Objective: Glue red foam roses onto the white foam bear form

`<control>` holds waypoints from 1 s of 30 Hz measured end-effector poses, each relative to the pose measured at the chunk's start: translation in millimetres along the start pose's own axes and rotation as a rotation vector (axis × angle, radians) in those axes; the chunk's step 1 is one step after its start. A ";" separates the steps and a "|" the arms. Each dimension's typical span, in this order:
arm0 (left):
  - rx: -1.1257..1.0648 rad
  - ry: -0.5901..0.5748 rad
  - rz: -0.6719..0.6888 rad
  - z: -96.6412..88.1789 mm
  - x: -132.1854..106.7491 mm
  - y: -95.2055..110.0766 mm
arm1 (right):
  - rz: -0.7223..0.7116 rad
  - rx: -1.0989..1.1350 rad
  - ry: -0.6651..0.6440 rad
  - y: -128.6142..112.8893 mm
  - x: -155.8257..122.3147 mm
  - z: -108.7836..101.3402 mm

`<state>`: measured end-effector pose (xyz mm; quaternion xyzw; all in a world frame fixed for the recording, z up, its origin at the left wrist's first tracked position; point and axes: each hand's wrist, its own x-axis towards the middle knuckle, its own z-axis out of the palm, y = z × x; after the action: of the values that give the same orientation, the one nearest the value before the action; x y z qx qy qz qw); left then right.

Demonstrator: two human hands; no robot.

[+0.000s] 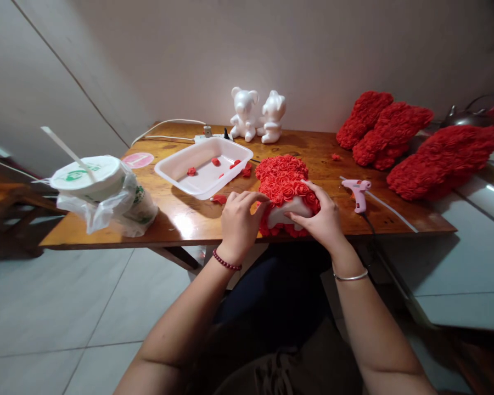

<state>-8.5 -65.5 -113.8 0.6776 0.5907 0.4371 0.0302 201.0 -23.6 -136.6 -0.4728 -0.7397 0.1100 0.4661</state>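
Note:
In front of me on the table sits a foam figure (283, 174) largely covered in red artificial roses, with a smooth white patch bare on the side facing me. My right hand (324, 216) grips its right side, thumb on the white patch and fingers over the roses. At the left edge of the figure, my left hand (239, 216) has thumb and fingertips pinched together; whatever lies between them is too small to make out. A pink glue gun (357, 193) stands to the right of my right hand.
Left of the figure, a white plastic tray (177, 184) holds a few loose red roses. Two white foam bears (244, 112) sit behind. Several rose-covered figures (442, 162) lie at right. A lidded cup with straw (99, 184) stands at left, near a power strip (206, 137).

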 end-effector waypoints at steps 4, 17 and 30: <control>0.022 -0.057 0.071 -3.8 -2.9 -2.0 | 0.007 -0.001 0.008 0.0 0.1 0.4; 0.048 -0.172 0.068 -8.1 4.5 0.3 | 0.073 0.079 0.031 -2.3 0.6 3.3; 0.087 -0.194 0.086 -11.2 9.9 1.0 | 0.102 0.093 0.022 -2.1 1.8 2.9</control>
<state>-15.5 -62.9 -100.9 0.7421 0.5737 0.3444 0.0391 197.2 -22.4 -135.8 -0.4888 -0.7036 0.1628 0.4895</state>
